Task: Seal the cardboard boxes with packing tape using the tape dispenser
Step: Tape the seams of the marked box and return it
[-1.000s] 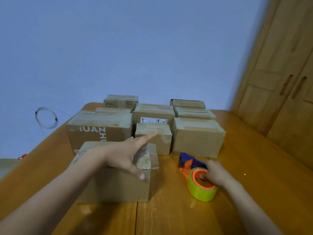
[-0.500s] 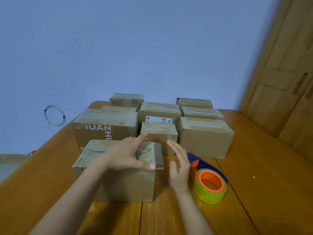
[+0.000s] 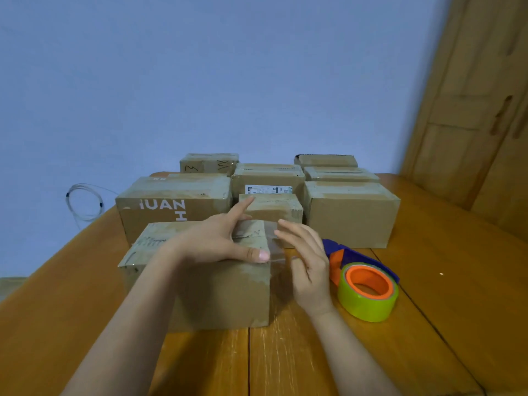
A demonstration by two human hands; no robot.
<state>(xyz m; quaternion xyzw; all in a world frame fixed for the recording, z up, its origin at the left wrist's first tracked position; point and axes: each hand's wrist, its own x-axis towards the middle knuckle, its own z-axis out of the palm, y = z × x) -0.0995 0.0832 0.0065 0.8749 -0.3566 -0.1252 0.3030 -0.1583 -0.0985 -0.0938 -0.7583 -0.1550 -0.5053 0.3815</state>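
A cardboard box (image 3: pixel 220 292) stands nearest me on the wooden table (image 3: pixel 445 295). A strip of clear tape (image 3: pixel 275 247) runs over its top and juts past its right edge. My left hand (image 3: pixel 220 238) lies flat on the box top, thumb pressing the tape at the right front corner. My right hand (image 3: pixel 308 264) is beside the box's right side, fingers straight, touching the loose tape end. The tape dispenser (image 3: pixel 365 284), blue and orange with a yellow-green roll, lies on the table just right of that hand.
Several more cardboard boxes (image 3: pixel 348 212) stand in rows behind the near one, one marked "HUAN" (image 3: pixel 171 207). A wooden cabinet (image 3: pixel 483 110) rises at the right. A coiled white cable (image 3: pixel 83 201) hangs on the blue wall at left.
My right hand let go of the tape dispenser and moved left to the box's right edge. My left hand slid its thumb to the front right corner over the tape.
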